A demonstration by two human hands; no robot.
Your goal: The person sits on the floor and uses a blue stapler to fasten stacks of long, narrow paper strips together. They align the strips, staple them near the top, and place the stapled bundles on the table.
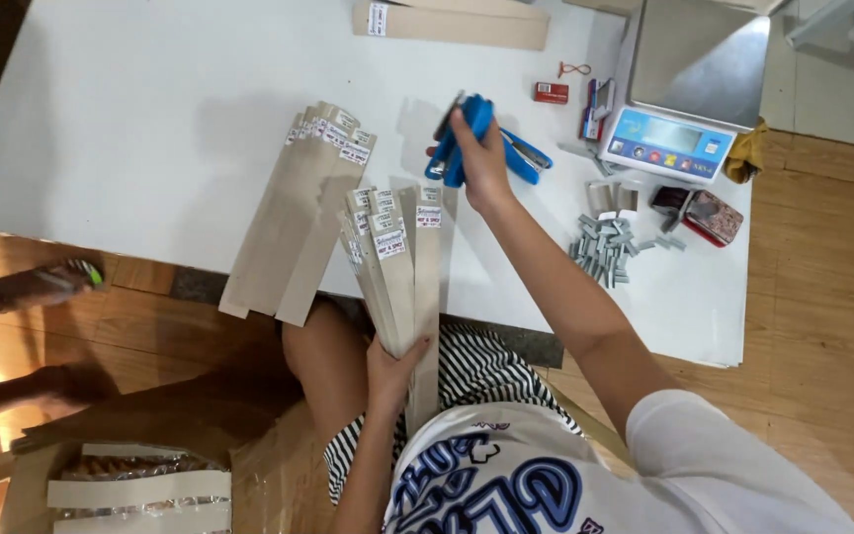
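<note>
My left hand [392,368] grips the lower end of a fanned bundle of long, narrow tan paper packets [392,267] with small white labels at their tops. The bundle leans from my lap up onto the white table [130,119]. My right hand [483,158] is stretched out over the table and holds a blue stapler [459,148] by its body. A second blue stapler [526,156] lies on the table just behind it. Another pile of the same tan packets [294,218] rests on the table to the left, overhanging its front edge.
A heap of grey staple strips [605,249] lies right of my arm. Behind it stand a digital scale [679,89], a small red box [551,93] and a patterned tin [712,216]. More tan packets [452,20] lie at the far edge. A cardboard box [121,485] and another person's feet [37,287] are at lower left.
</note>
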